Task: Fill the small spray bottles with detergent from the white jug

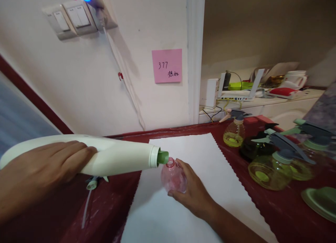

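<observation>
My left hand point(60, 159) is wrapped round a large pale green detergent bottle point(123, 157) that lies tipped almost level. Its green pouring spout point(163, 157) points right, just at the neck of a pink see-through spray bottle point(172, 178) without its top. My right hand point(193, 190) grips that small bottle from the right, thumb in front, over a white sheet point(199, 222). Whether any liquid flows from the spout I cannot make out. A spray head point(92, 183) with a long dip tube lies on the red tabletop, partly under the big bottle.
Several spray bottles with yellowish liquid, one of them a clear bottle point(234, 132), stand at the right. A pale green cap or dish point(321, 201) is nearer me. Behind is a shelf with a white router point(236, 95); a cable point(123, 82) hangs down the wall.
</observation>
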{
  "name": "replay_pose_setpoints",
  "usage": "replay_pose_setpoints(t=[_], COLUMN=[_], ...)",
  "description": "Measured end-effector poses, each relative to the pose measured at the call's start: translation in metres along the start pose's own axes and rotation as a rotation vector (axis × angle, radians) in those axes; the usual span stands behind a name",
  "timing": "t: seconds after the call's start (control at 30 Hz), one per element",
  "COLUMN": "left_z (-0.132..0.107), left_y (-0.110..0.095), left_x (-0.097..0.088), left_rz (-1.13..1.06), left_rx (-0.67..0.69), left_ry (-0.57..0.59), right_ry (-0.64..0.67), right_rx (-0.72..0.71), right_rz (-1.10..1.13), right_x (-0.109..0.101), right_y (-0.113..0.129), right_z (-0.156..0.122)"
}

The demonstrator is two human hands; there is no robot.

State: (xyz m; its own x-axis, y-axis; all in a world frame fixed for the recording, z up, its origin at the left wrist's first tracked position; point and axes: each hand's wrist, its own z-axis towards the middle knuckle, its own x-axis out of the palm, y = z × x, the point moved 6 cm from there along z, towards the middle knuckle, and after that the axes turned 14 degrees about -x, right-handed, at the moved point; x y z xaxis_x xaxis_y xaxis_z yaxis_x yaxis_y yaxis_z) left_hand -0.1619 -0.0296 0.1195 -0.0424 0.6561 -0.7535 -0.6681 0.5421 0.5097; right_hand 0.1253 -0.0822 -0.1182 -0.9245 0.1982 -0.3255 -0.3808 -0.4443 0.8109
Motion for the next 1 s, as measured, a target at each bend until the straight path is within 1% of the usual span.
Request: replay_pose_setpoints(t=[0.1, 0.27, 0.47, 0.67, 0.77, 0.8, 0.93, 1.0], left_z=[-0.003, -0.004, -0.005, -0.007, -0.005, -0.004, 0.001, 0.003], left_y=[0.002, 0.008, 0.014, 0.014, 0.014, 0.013, 0.011, 0.01], left_x=[0.0, 0.004, 0.009, 0.011, 0.008, 0.007, 0.005, 0.004], left_rz=[0.015, 0.038, 0.062, 0.085, 0.083, 0.082, 0.051, 0.033], left_rx=[0.005, -0.043, -0.074, 0.011, 0.025, 0.017, -0.076, -0.107], left_ry=[-0.013, 0.054, 0.083, 0.045, 0.025, 0.034, 0.134, 0.157], right_ry=[0.006, 0.0, 0.002, 0.003, 0.006, 0.007, 0.007, 0.001], right_rx=[-0.006, 0.013, 0.025, 0.036, 0.029, 0.027, 0.023, 0.018], right_rz=[0.007, 0.017, 0.012, 0.003, 0.004, 0.002, 0.004, 0.004], right_x=[0.0, 0.0, 0.001, -0.001, 0.0, 0.0, 0.0, 0.0], right_y=[0.002, 0.001, -0.001, 0.002, 0.001, 0.001, -0.001, -0.001], right_z=[0.001, -0.001, -0.002, 0.0, 0.0, 0.0, -0.002, -0.002])
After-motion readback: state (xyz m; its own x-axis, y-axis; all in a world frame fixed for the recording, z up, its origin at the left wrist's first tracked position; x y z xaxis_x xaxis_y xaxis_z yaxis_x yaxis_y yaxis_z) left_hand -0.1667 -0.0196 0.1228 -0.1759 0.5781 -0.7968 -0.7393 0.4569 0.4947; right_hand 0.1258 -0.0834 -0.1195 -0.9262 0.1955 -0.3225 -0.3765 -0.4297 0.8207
